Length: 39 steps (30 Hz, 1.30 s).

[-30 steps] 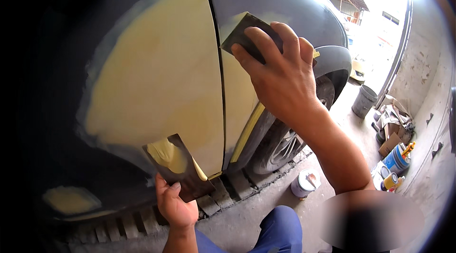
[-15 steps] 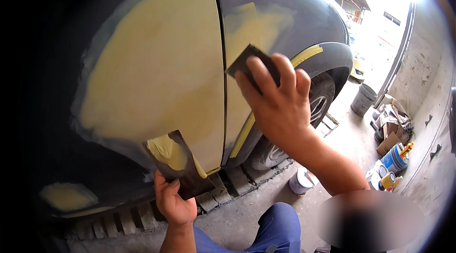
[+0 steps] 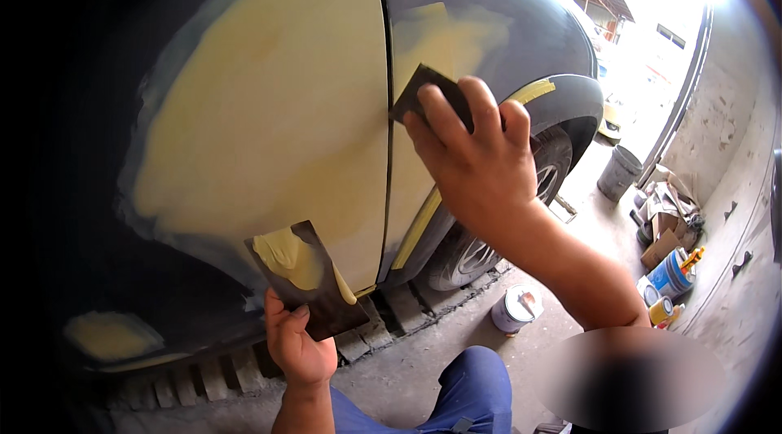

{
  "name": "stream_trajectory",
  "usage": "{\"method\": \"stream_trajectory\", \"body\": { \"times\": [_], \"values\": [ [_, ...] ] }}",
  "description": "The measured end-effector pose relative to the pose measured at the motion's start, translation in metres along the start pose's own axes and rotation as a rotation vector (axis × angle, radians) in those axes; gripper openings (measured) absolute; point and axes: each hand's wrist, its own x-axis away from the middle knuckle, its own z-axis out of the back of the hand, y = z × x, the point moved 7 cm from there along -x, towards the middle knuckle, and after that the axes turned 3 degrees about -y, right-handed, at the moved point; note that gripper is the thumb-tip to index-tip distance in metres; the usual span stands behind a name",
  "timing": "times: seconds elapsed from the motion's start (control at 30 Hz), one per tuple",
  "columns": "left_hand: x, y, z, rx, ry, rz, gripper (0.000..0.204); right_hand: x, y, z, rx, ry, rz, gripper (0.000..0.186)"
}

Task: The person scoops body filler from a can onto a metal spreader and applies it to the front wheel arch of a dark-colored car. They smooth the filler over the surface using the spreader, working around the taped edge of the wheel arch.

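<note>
My right hand grips a dark, flat putty spreader against the rear panel, just right of the door gap. Pale yellow filler is smeared on the panel around it. Lower down, my left hand pinches a dark rectangular mixing board by its edge. A thick dab of yellow filler lies on its upper end, and more hangs along its right edge. A broad yellow and cream filler patch covers the dark car door, with a smaller patch at lower left.
Yellow tape edges the wheel arch above the rear wheel. On the floor stand a white paint tin, a grey bucket and a blue can beside cardboard scraps. A wall rises at right.
My right hand and the spreader have shifted slightly upward along the rear panel. My left hand keeps the board in nearly the same place. The view has shifted a little.
</note>
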Motion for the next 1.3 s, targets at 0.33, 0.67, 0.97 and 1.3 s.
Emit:
{"method": "stream_trajectory", "body": {
  "times": [0.33, 0.67, 0.97, 1.3],
  "values": [
    [-0.002, 0.001, 0.002, 0.03, 0.03, 0.015, 0.048, 0.002, -0.008, 0.001, 0.034, -0.06, 0.042, 0.034],
    [-0.008, 0.001, 0.003, -0.008, 0.0, 0.026, 0.058, -0.029, 0.042, 0.013, -0.241, 0.041, -0.196, 0.033],
    [-0.006, -0.002, 0.007, -0.02, 0.024, 0.042, 0.054, -0.054, 0.067, 0.001, -0.438, 0.094, -0.182, 0.034],
    [-0.005, -0.004, 0.009, -0.043, 0.048, 0.044, 0.052, -0.013, 0.035, -0.017, -0.511, -0.076, -0.223, 0.041]
  ]
}}
